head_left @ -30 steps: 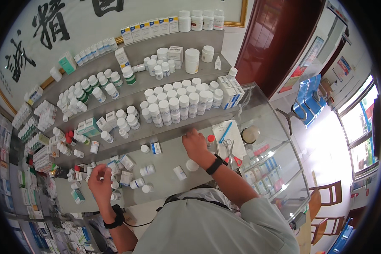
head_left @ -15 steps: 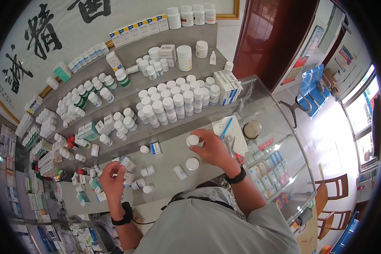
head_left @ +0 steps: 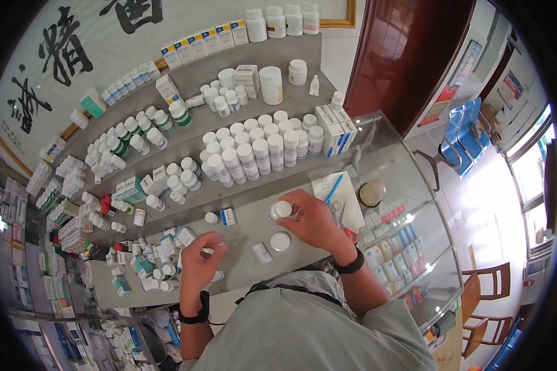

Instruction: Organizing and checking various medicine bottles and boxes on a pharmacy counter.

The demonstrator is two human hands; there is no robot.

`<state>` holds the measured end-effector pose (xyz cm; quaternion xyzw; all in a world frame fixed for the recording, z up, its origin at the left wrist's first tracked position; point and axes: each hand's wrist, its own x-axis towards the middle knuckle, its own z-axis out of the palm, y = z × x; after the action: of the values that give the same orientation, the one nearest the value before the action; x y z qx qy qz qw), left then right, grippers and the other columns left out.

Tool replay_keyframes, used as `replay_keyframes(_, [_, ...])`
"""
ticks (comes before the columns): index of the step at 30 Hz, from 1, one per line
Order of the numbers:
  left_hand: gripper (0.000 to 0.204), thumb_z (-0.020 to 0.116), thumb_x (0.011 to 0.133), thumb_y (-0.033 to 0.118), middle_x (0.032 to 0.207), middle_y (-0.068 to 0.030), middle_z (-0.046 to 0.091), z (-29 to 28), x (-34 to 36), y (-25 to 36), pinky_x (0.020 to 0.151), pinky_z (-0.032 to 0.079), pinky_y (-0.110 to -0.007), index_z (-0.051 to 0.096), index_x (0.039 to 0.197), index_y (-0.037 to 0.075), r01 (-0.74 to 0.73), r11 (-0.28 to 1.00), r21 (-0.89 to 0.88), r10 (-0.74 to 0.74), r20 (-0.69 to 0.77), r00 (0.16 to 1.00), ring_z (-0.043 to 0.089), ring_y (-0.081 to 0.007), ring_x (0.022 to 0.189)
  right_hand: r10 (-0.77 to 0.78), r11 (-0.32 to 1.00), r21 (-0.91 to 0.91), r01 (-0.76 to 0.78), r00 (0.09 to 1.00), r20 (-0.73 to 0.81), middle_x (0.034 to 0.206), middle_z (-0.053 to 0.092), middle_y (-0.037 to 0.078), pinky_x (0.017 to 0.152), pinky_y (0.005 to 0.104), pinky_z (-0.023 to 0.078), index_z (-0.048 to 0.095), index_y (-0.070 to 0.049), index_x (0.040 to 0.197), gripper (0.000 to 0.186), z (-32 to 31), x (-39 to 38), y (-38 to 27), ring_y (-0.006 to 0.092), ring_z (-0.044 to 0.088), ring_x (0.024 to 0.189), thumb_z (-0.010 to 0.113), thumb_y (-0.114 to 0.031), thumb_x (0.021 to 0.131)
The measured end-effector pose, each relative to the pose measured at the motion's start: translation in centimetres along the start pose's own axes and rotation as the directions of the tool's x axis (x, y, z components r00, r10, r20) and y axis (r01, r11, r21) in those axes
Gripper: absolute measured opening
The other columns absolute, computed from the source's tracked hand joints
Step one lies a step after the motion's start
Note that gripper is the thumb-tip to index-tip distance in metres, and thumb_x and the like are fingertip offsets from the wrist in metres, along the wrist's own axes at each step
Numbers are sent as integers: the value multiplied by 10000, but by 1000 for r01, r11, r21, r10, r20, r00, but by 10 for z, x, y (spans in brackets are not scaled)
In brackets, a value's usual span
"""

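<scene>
Fingers of right hand clamped on white-capped bottle, those of left hand apart; we risk a drop if grip slips.

White bottle, partly covered by the right hand, which also overlaps red-handled scissors; calligraphy cut off by the upper edge; print on clustered bottles too small to read.

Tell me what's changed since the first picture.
The left hand has moved right, toward the right hand, which now visibly holds a white-capped bottle. The blue-and-white box and blue pen stayed put.
</scene>
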<state>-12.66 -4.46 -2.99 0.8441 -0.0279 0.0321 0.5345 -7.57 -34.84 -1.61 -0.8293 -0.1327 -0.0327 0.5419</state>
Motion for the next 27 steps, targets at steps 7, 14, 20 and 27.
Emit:
replay_keyframes(7, [342,779,868,34,1014,-63,752,-10,-3,-3,636,556,-249,697,1200,43,20,1000,10,-19,-37,999,678,-98,854,83,996,-11,-83,996,-36,962,662,76,755,312,543,643,-36,1228,436,-35,9,2,174,654,826,814,-123,836])
replay_keyframes(14, [341,784,875,45,1002,-60,748,-15,-4,-10,638,542,-243,695,1203,47,41,999,2,-41,-73,996,675,-104,858,182,977,141,-161,971,-154,933,709,79,726,286,543,621,-42,1306,491,-58,15,21,147,662,787,800,-109,854])
replay_keyframes(20, [349,783,872,46,991,-56,747,-14,1,-15,652,545,-245,698,1210,50,33,999,-19,-35,-75,997,682,-108,877,99,995,2,-100,981,-169,1010,686,100,732,302,547,623,-27,1287,477,-57,19,28,164,651,818,798,-100,849])
replay_keyframes(27, [350,790,861,56,1001,-58,750,-4,14,-14,672,556,-256,707,1201,44,49,999,-12,-49,-52,997,688,-114,894,30,999,24,-27,988,-151,997,661,85,721,307,536,632,-10,1240,433,-39,26,24,177,626,783,793,-73,843])
